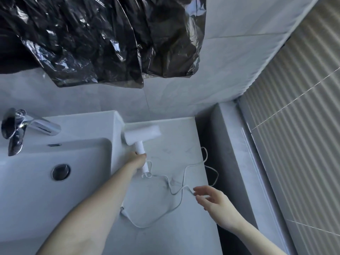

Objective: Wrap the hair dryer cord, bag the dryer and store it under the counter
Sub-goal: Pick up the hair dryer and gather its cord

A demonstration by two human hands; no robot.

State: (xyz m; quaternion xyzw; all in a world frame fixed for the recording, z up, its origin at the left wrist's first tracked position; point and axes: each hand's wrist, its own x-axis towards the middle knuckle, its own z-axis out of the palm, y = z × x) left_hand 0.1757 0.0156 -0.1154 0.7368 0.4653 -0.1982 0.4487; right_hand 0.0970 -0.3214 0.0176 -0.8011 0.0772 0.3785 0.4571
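Note:
A white hair dryer (142,134) lies on the pale counter (176,137) just right of the sink, its handle pointing toward me. My left hand (138,160) is closed around the lower handle. Its white cord (181,183) trails loose over the counter in loops, and one loop hangs past the right edge. The plug end (123,212) lies beside my left forearm. My right hand (209,196) hovers with fingers apart at the cord near the right edge, fingertips touching or almost touching it. A crinkled black plastic bag (103,37) hangs on the wall above.
A white basin (60,159) with a chrome tap (27,126) and drain (60,171) fills the left. Grey tiled wall behind. A dark gap (206,137) runs along the counter's right edge, beside a ledge and ribbed blinds (298,137).

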